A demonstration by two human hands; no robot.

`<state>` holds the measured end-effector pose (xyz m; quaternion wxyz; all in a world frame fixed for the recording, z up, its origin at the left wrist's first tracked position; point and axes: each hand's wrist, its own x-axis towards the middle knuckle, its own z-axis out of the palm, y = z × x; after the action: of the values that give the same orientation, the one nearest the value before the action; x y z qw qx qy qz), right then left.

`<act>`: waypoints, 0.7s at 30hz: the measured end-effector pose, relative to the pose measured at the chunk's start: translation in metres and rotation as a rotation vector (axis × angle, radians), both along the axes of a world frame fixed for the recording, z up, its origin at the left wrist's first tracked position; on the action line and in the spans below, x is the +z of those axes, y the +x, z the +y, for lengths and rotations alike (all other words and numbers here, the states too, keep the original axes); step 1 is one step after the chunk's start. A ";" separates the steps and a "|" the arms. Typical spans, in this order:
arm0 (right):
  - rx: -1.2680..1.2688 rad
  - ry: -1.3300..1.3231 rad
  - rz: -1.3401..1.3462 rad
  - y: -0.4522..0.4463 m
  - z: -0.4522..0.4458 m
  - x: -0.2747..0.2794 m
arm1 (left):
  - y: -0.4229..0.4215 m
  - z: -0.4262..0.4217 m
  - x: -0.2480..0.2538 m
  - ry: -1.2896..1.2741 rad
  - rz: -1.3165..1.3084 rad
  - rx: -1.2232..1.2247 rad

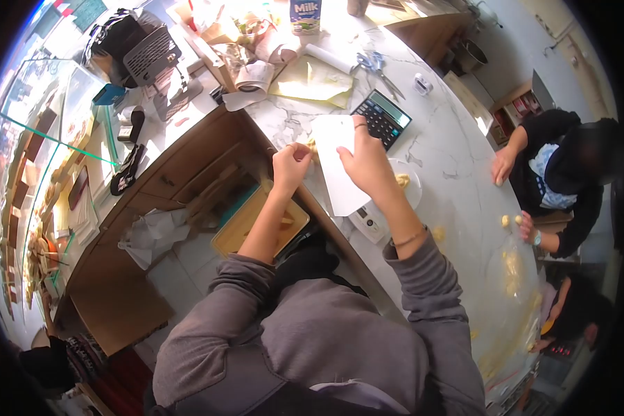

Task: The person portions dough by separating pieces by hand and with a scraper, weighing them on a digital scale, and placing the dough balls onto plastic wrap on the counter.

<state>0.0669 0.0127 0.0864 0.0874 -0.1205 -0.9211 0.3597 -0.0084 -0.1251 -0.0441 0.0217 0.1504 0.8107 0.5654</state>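
Observation:
My right hand (368,166) grips a flat white rectangular sheet or board (336,173), thumb on its face. Just to the left, my left hand (290,165) has its fingers curled into a pinch; whether anything is in them is hidden. A bit of yellow dough (312,147) shows between that hand and the white sheet. Under my right forearm stands a white kitchen scale (369,223) with a round plate (414,189), and a lump of yellow dough (402,180) lies on the plate. A black calculator (381,118) lies beyond my right hand.
On the marble table (444,149) are scissors (381,73), a milk pack (305,17) and yellow paper (312,83). Across it, a person (555,159) handles small dough balls (512,220). A tray (260,222) sits low on my left, near a glass display case (41,145).

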 end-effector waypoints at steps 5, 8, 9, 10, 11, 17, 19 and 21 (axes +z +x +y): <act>0.052 0.187 -0.233 -0.033 -0.015 -0.023 | -0.001 -0.006 -0.003 0.067 0.003 0.023; 0.058 0.215 -0.262 -0.036 -0.019 -0.036 | 0.002 -0.010 -0.004 0.043 -0.029 0.033; 0.067 0.222 -0.252 -0.037 -0.021 -0.040 | 0.002 -0.011 -0.006 -0.003 0.034 0.036; 0.076 0.229 -0.240 -0.038 -0.022 -0.041 | 0.001 -0.012 -0.010 -0.048 0.098 0.037; 0.074 0.236 -0.259 -0.039 -0.023 -0.042 | 0.001 -0.012 -0.012 -0.094 0.162 0.038; 0.068 0.270 -0.395 -0.042 -0.037 -0.026 | -0.001 -0.014 -0.018 -0.278 0.278 -0.016; 0.066 0.272 -0.404 -0.043 -0.039 -0.028 | -0.004 -0.015 -0.016 -0.257 0.228 -0.023; 0.048 0.271 -0.403 -0.046 -0.040 -0.024 | -0.006 -0.016 -0.014 -0.234 0.211 -0.022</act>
<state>0.0209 -0.0270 0.0628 -0.0913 -0.1552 -0.9624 0.2034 -0.0147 -0.1408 -0.0583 -0.0400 0.2144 0.8671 0.4478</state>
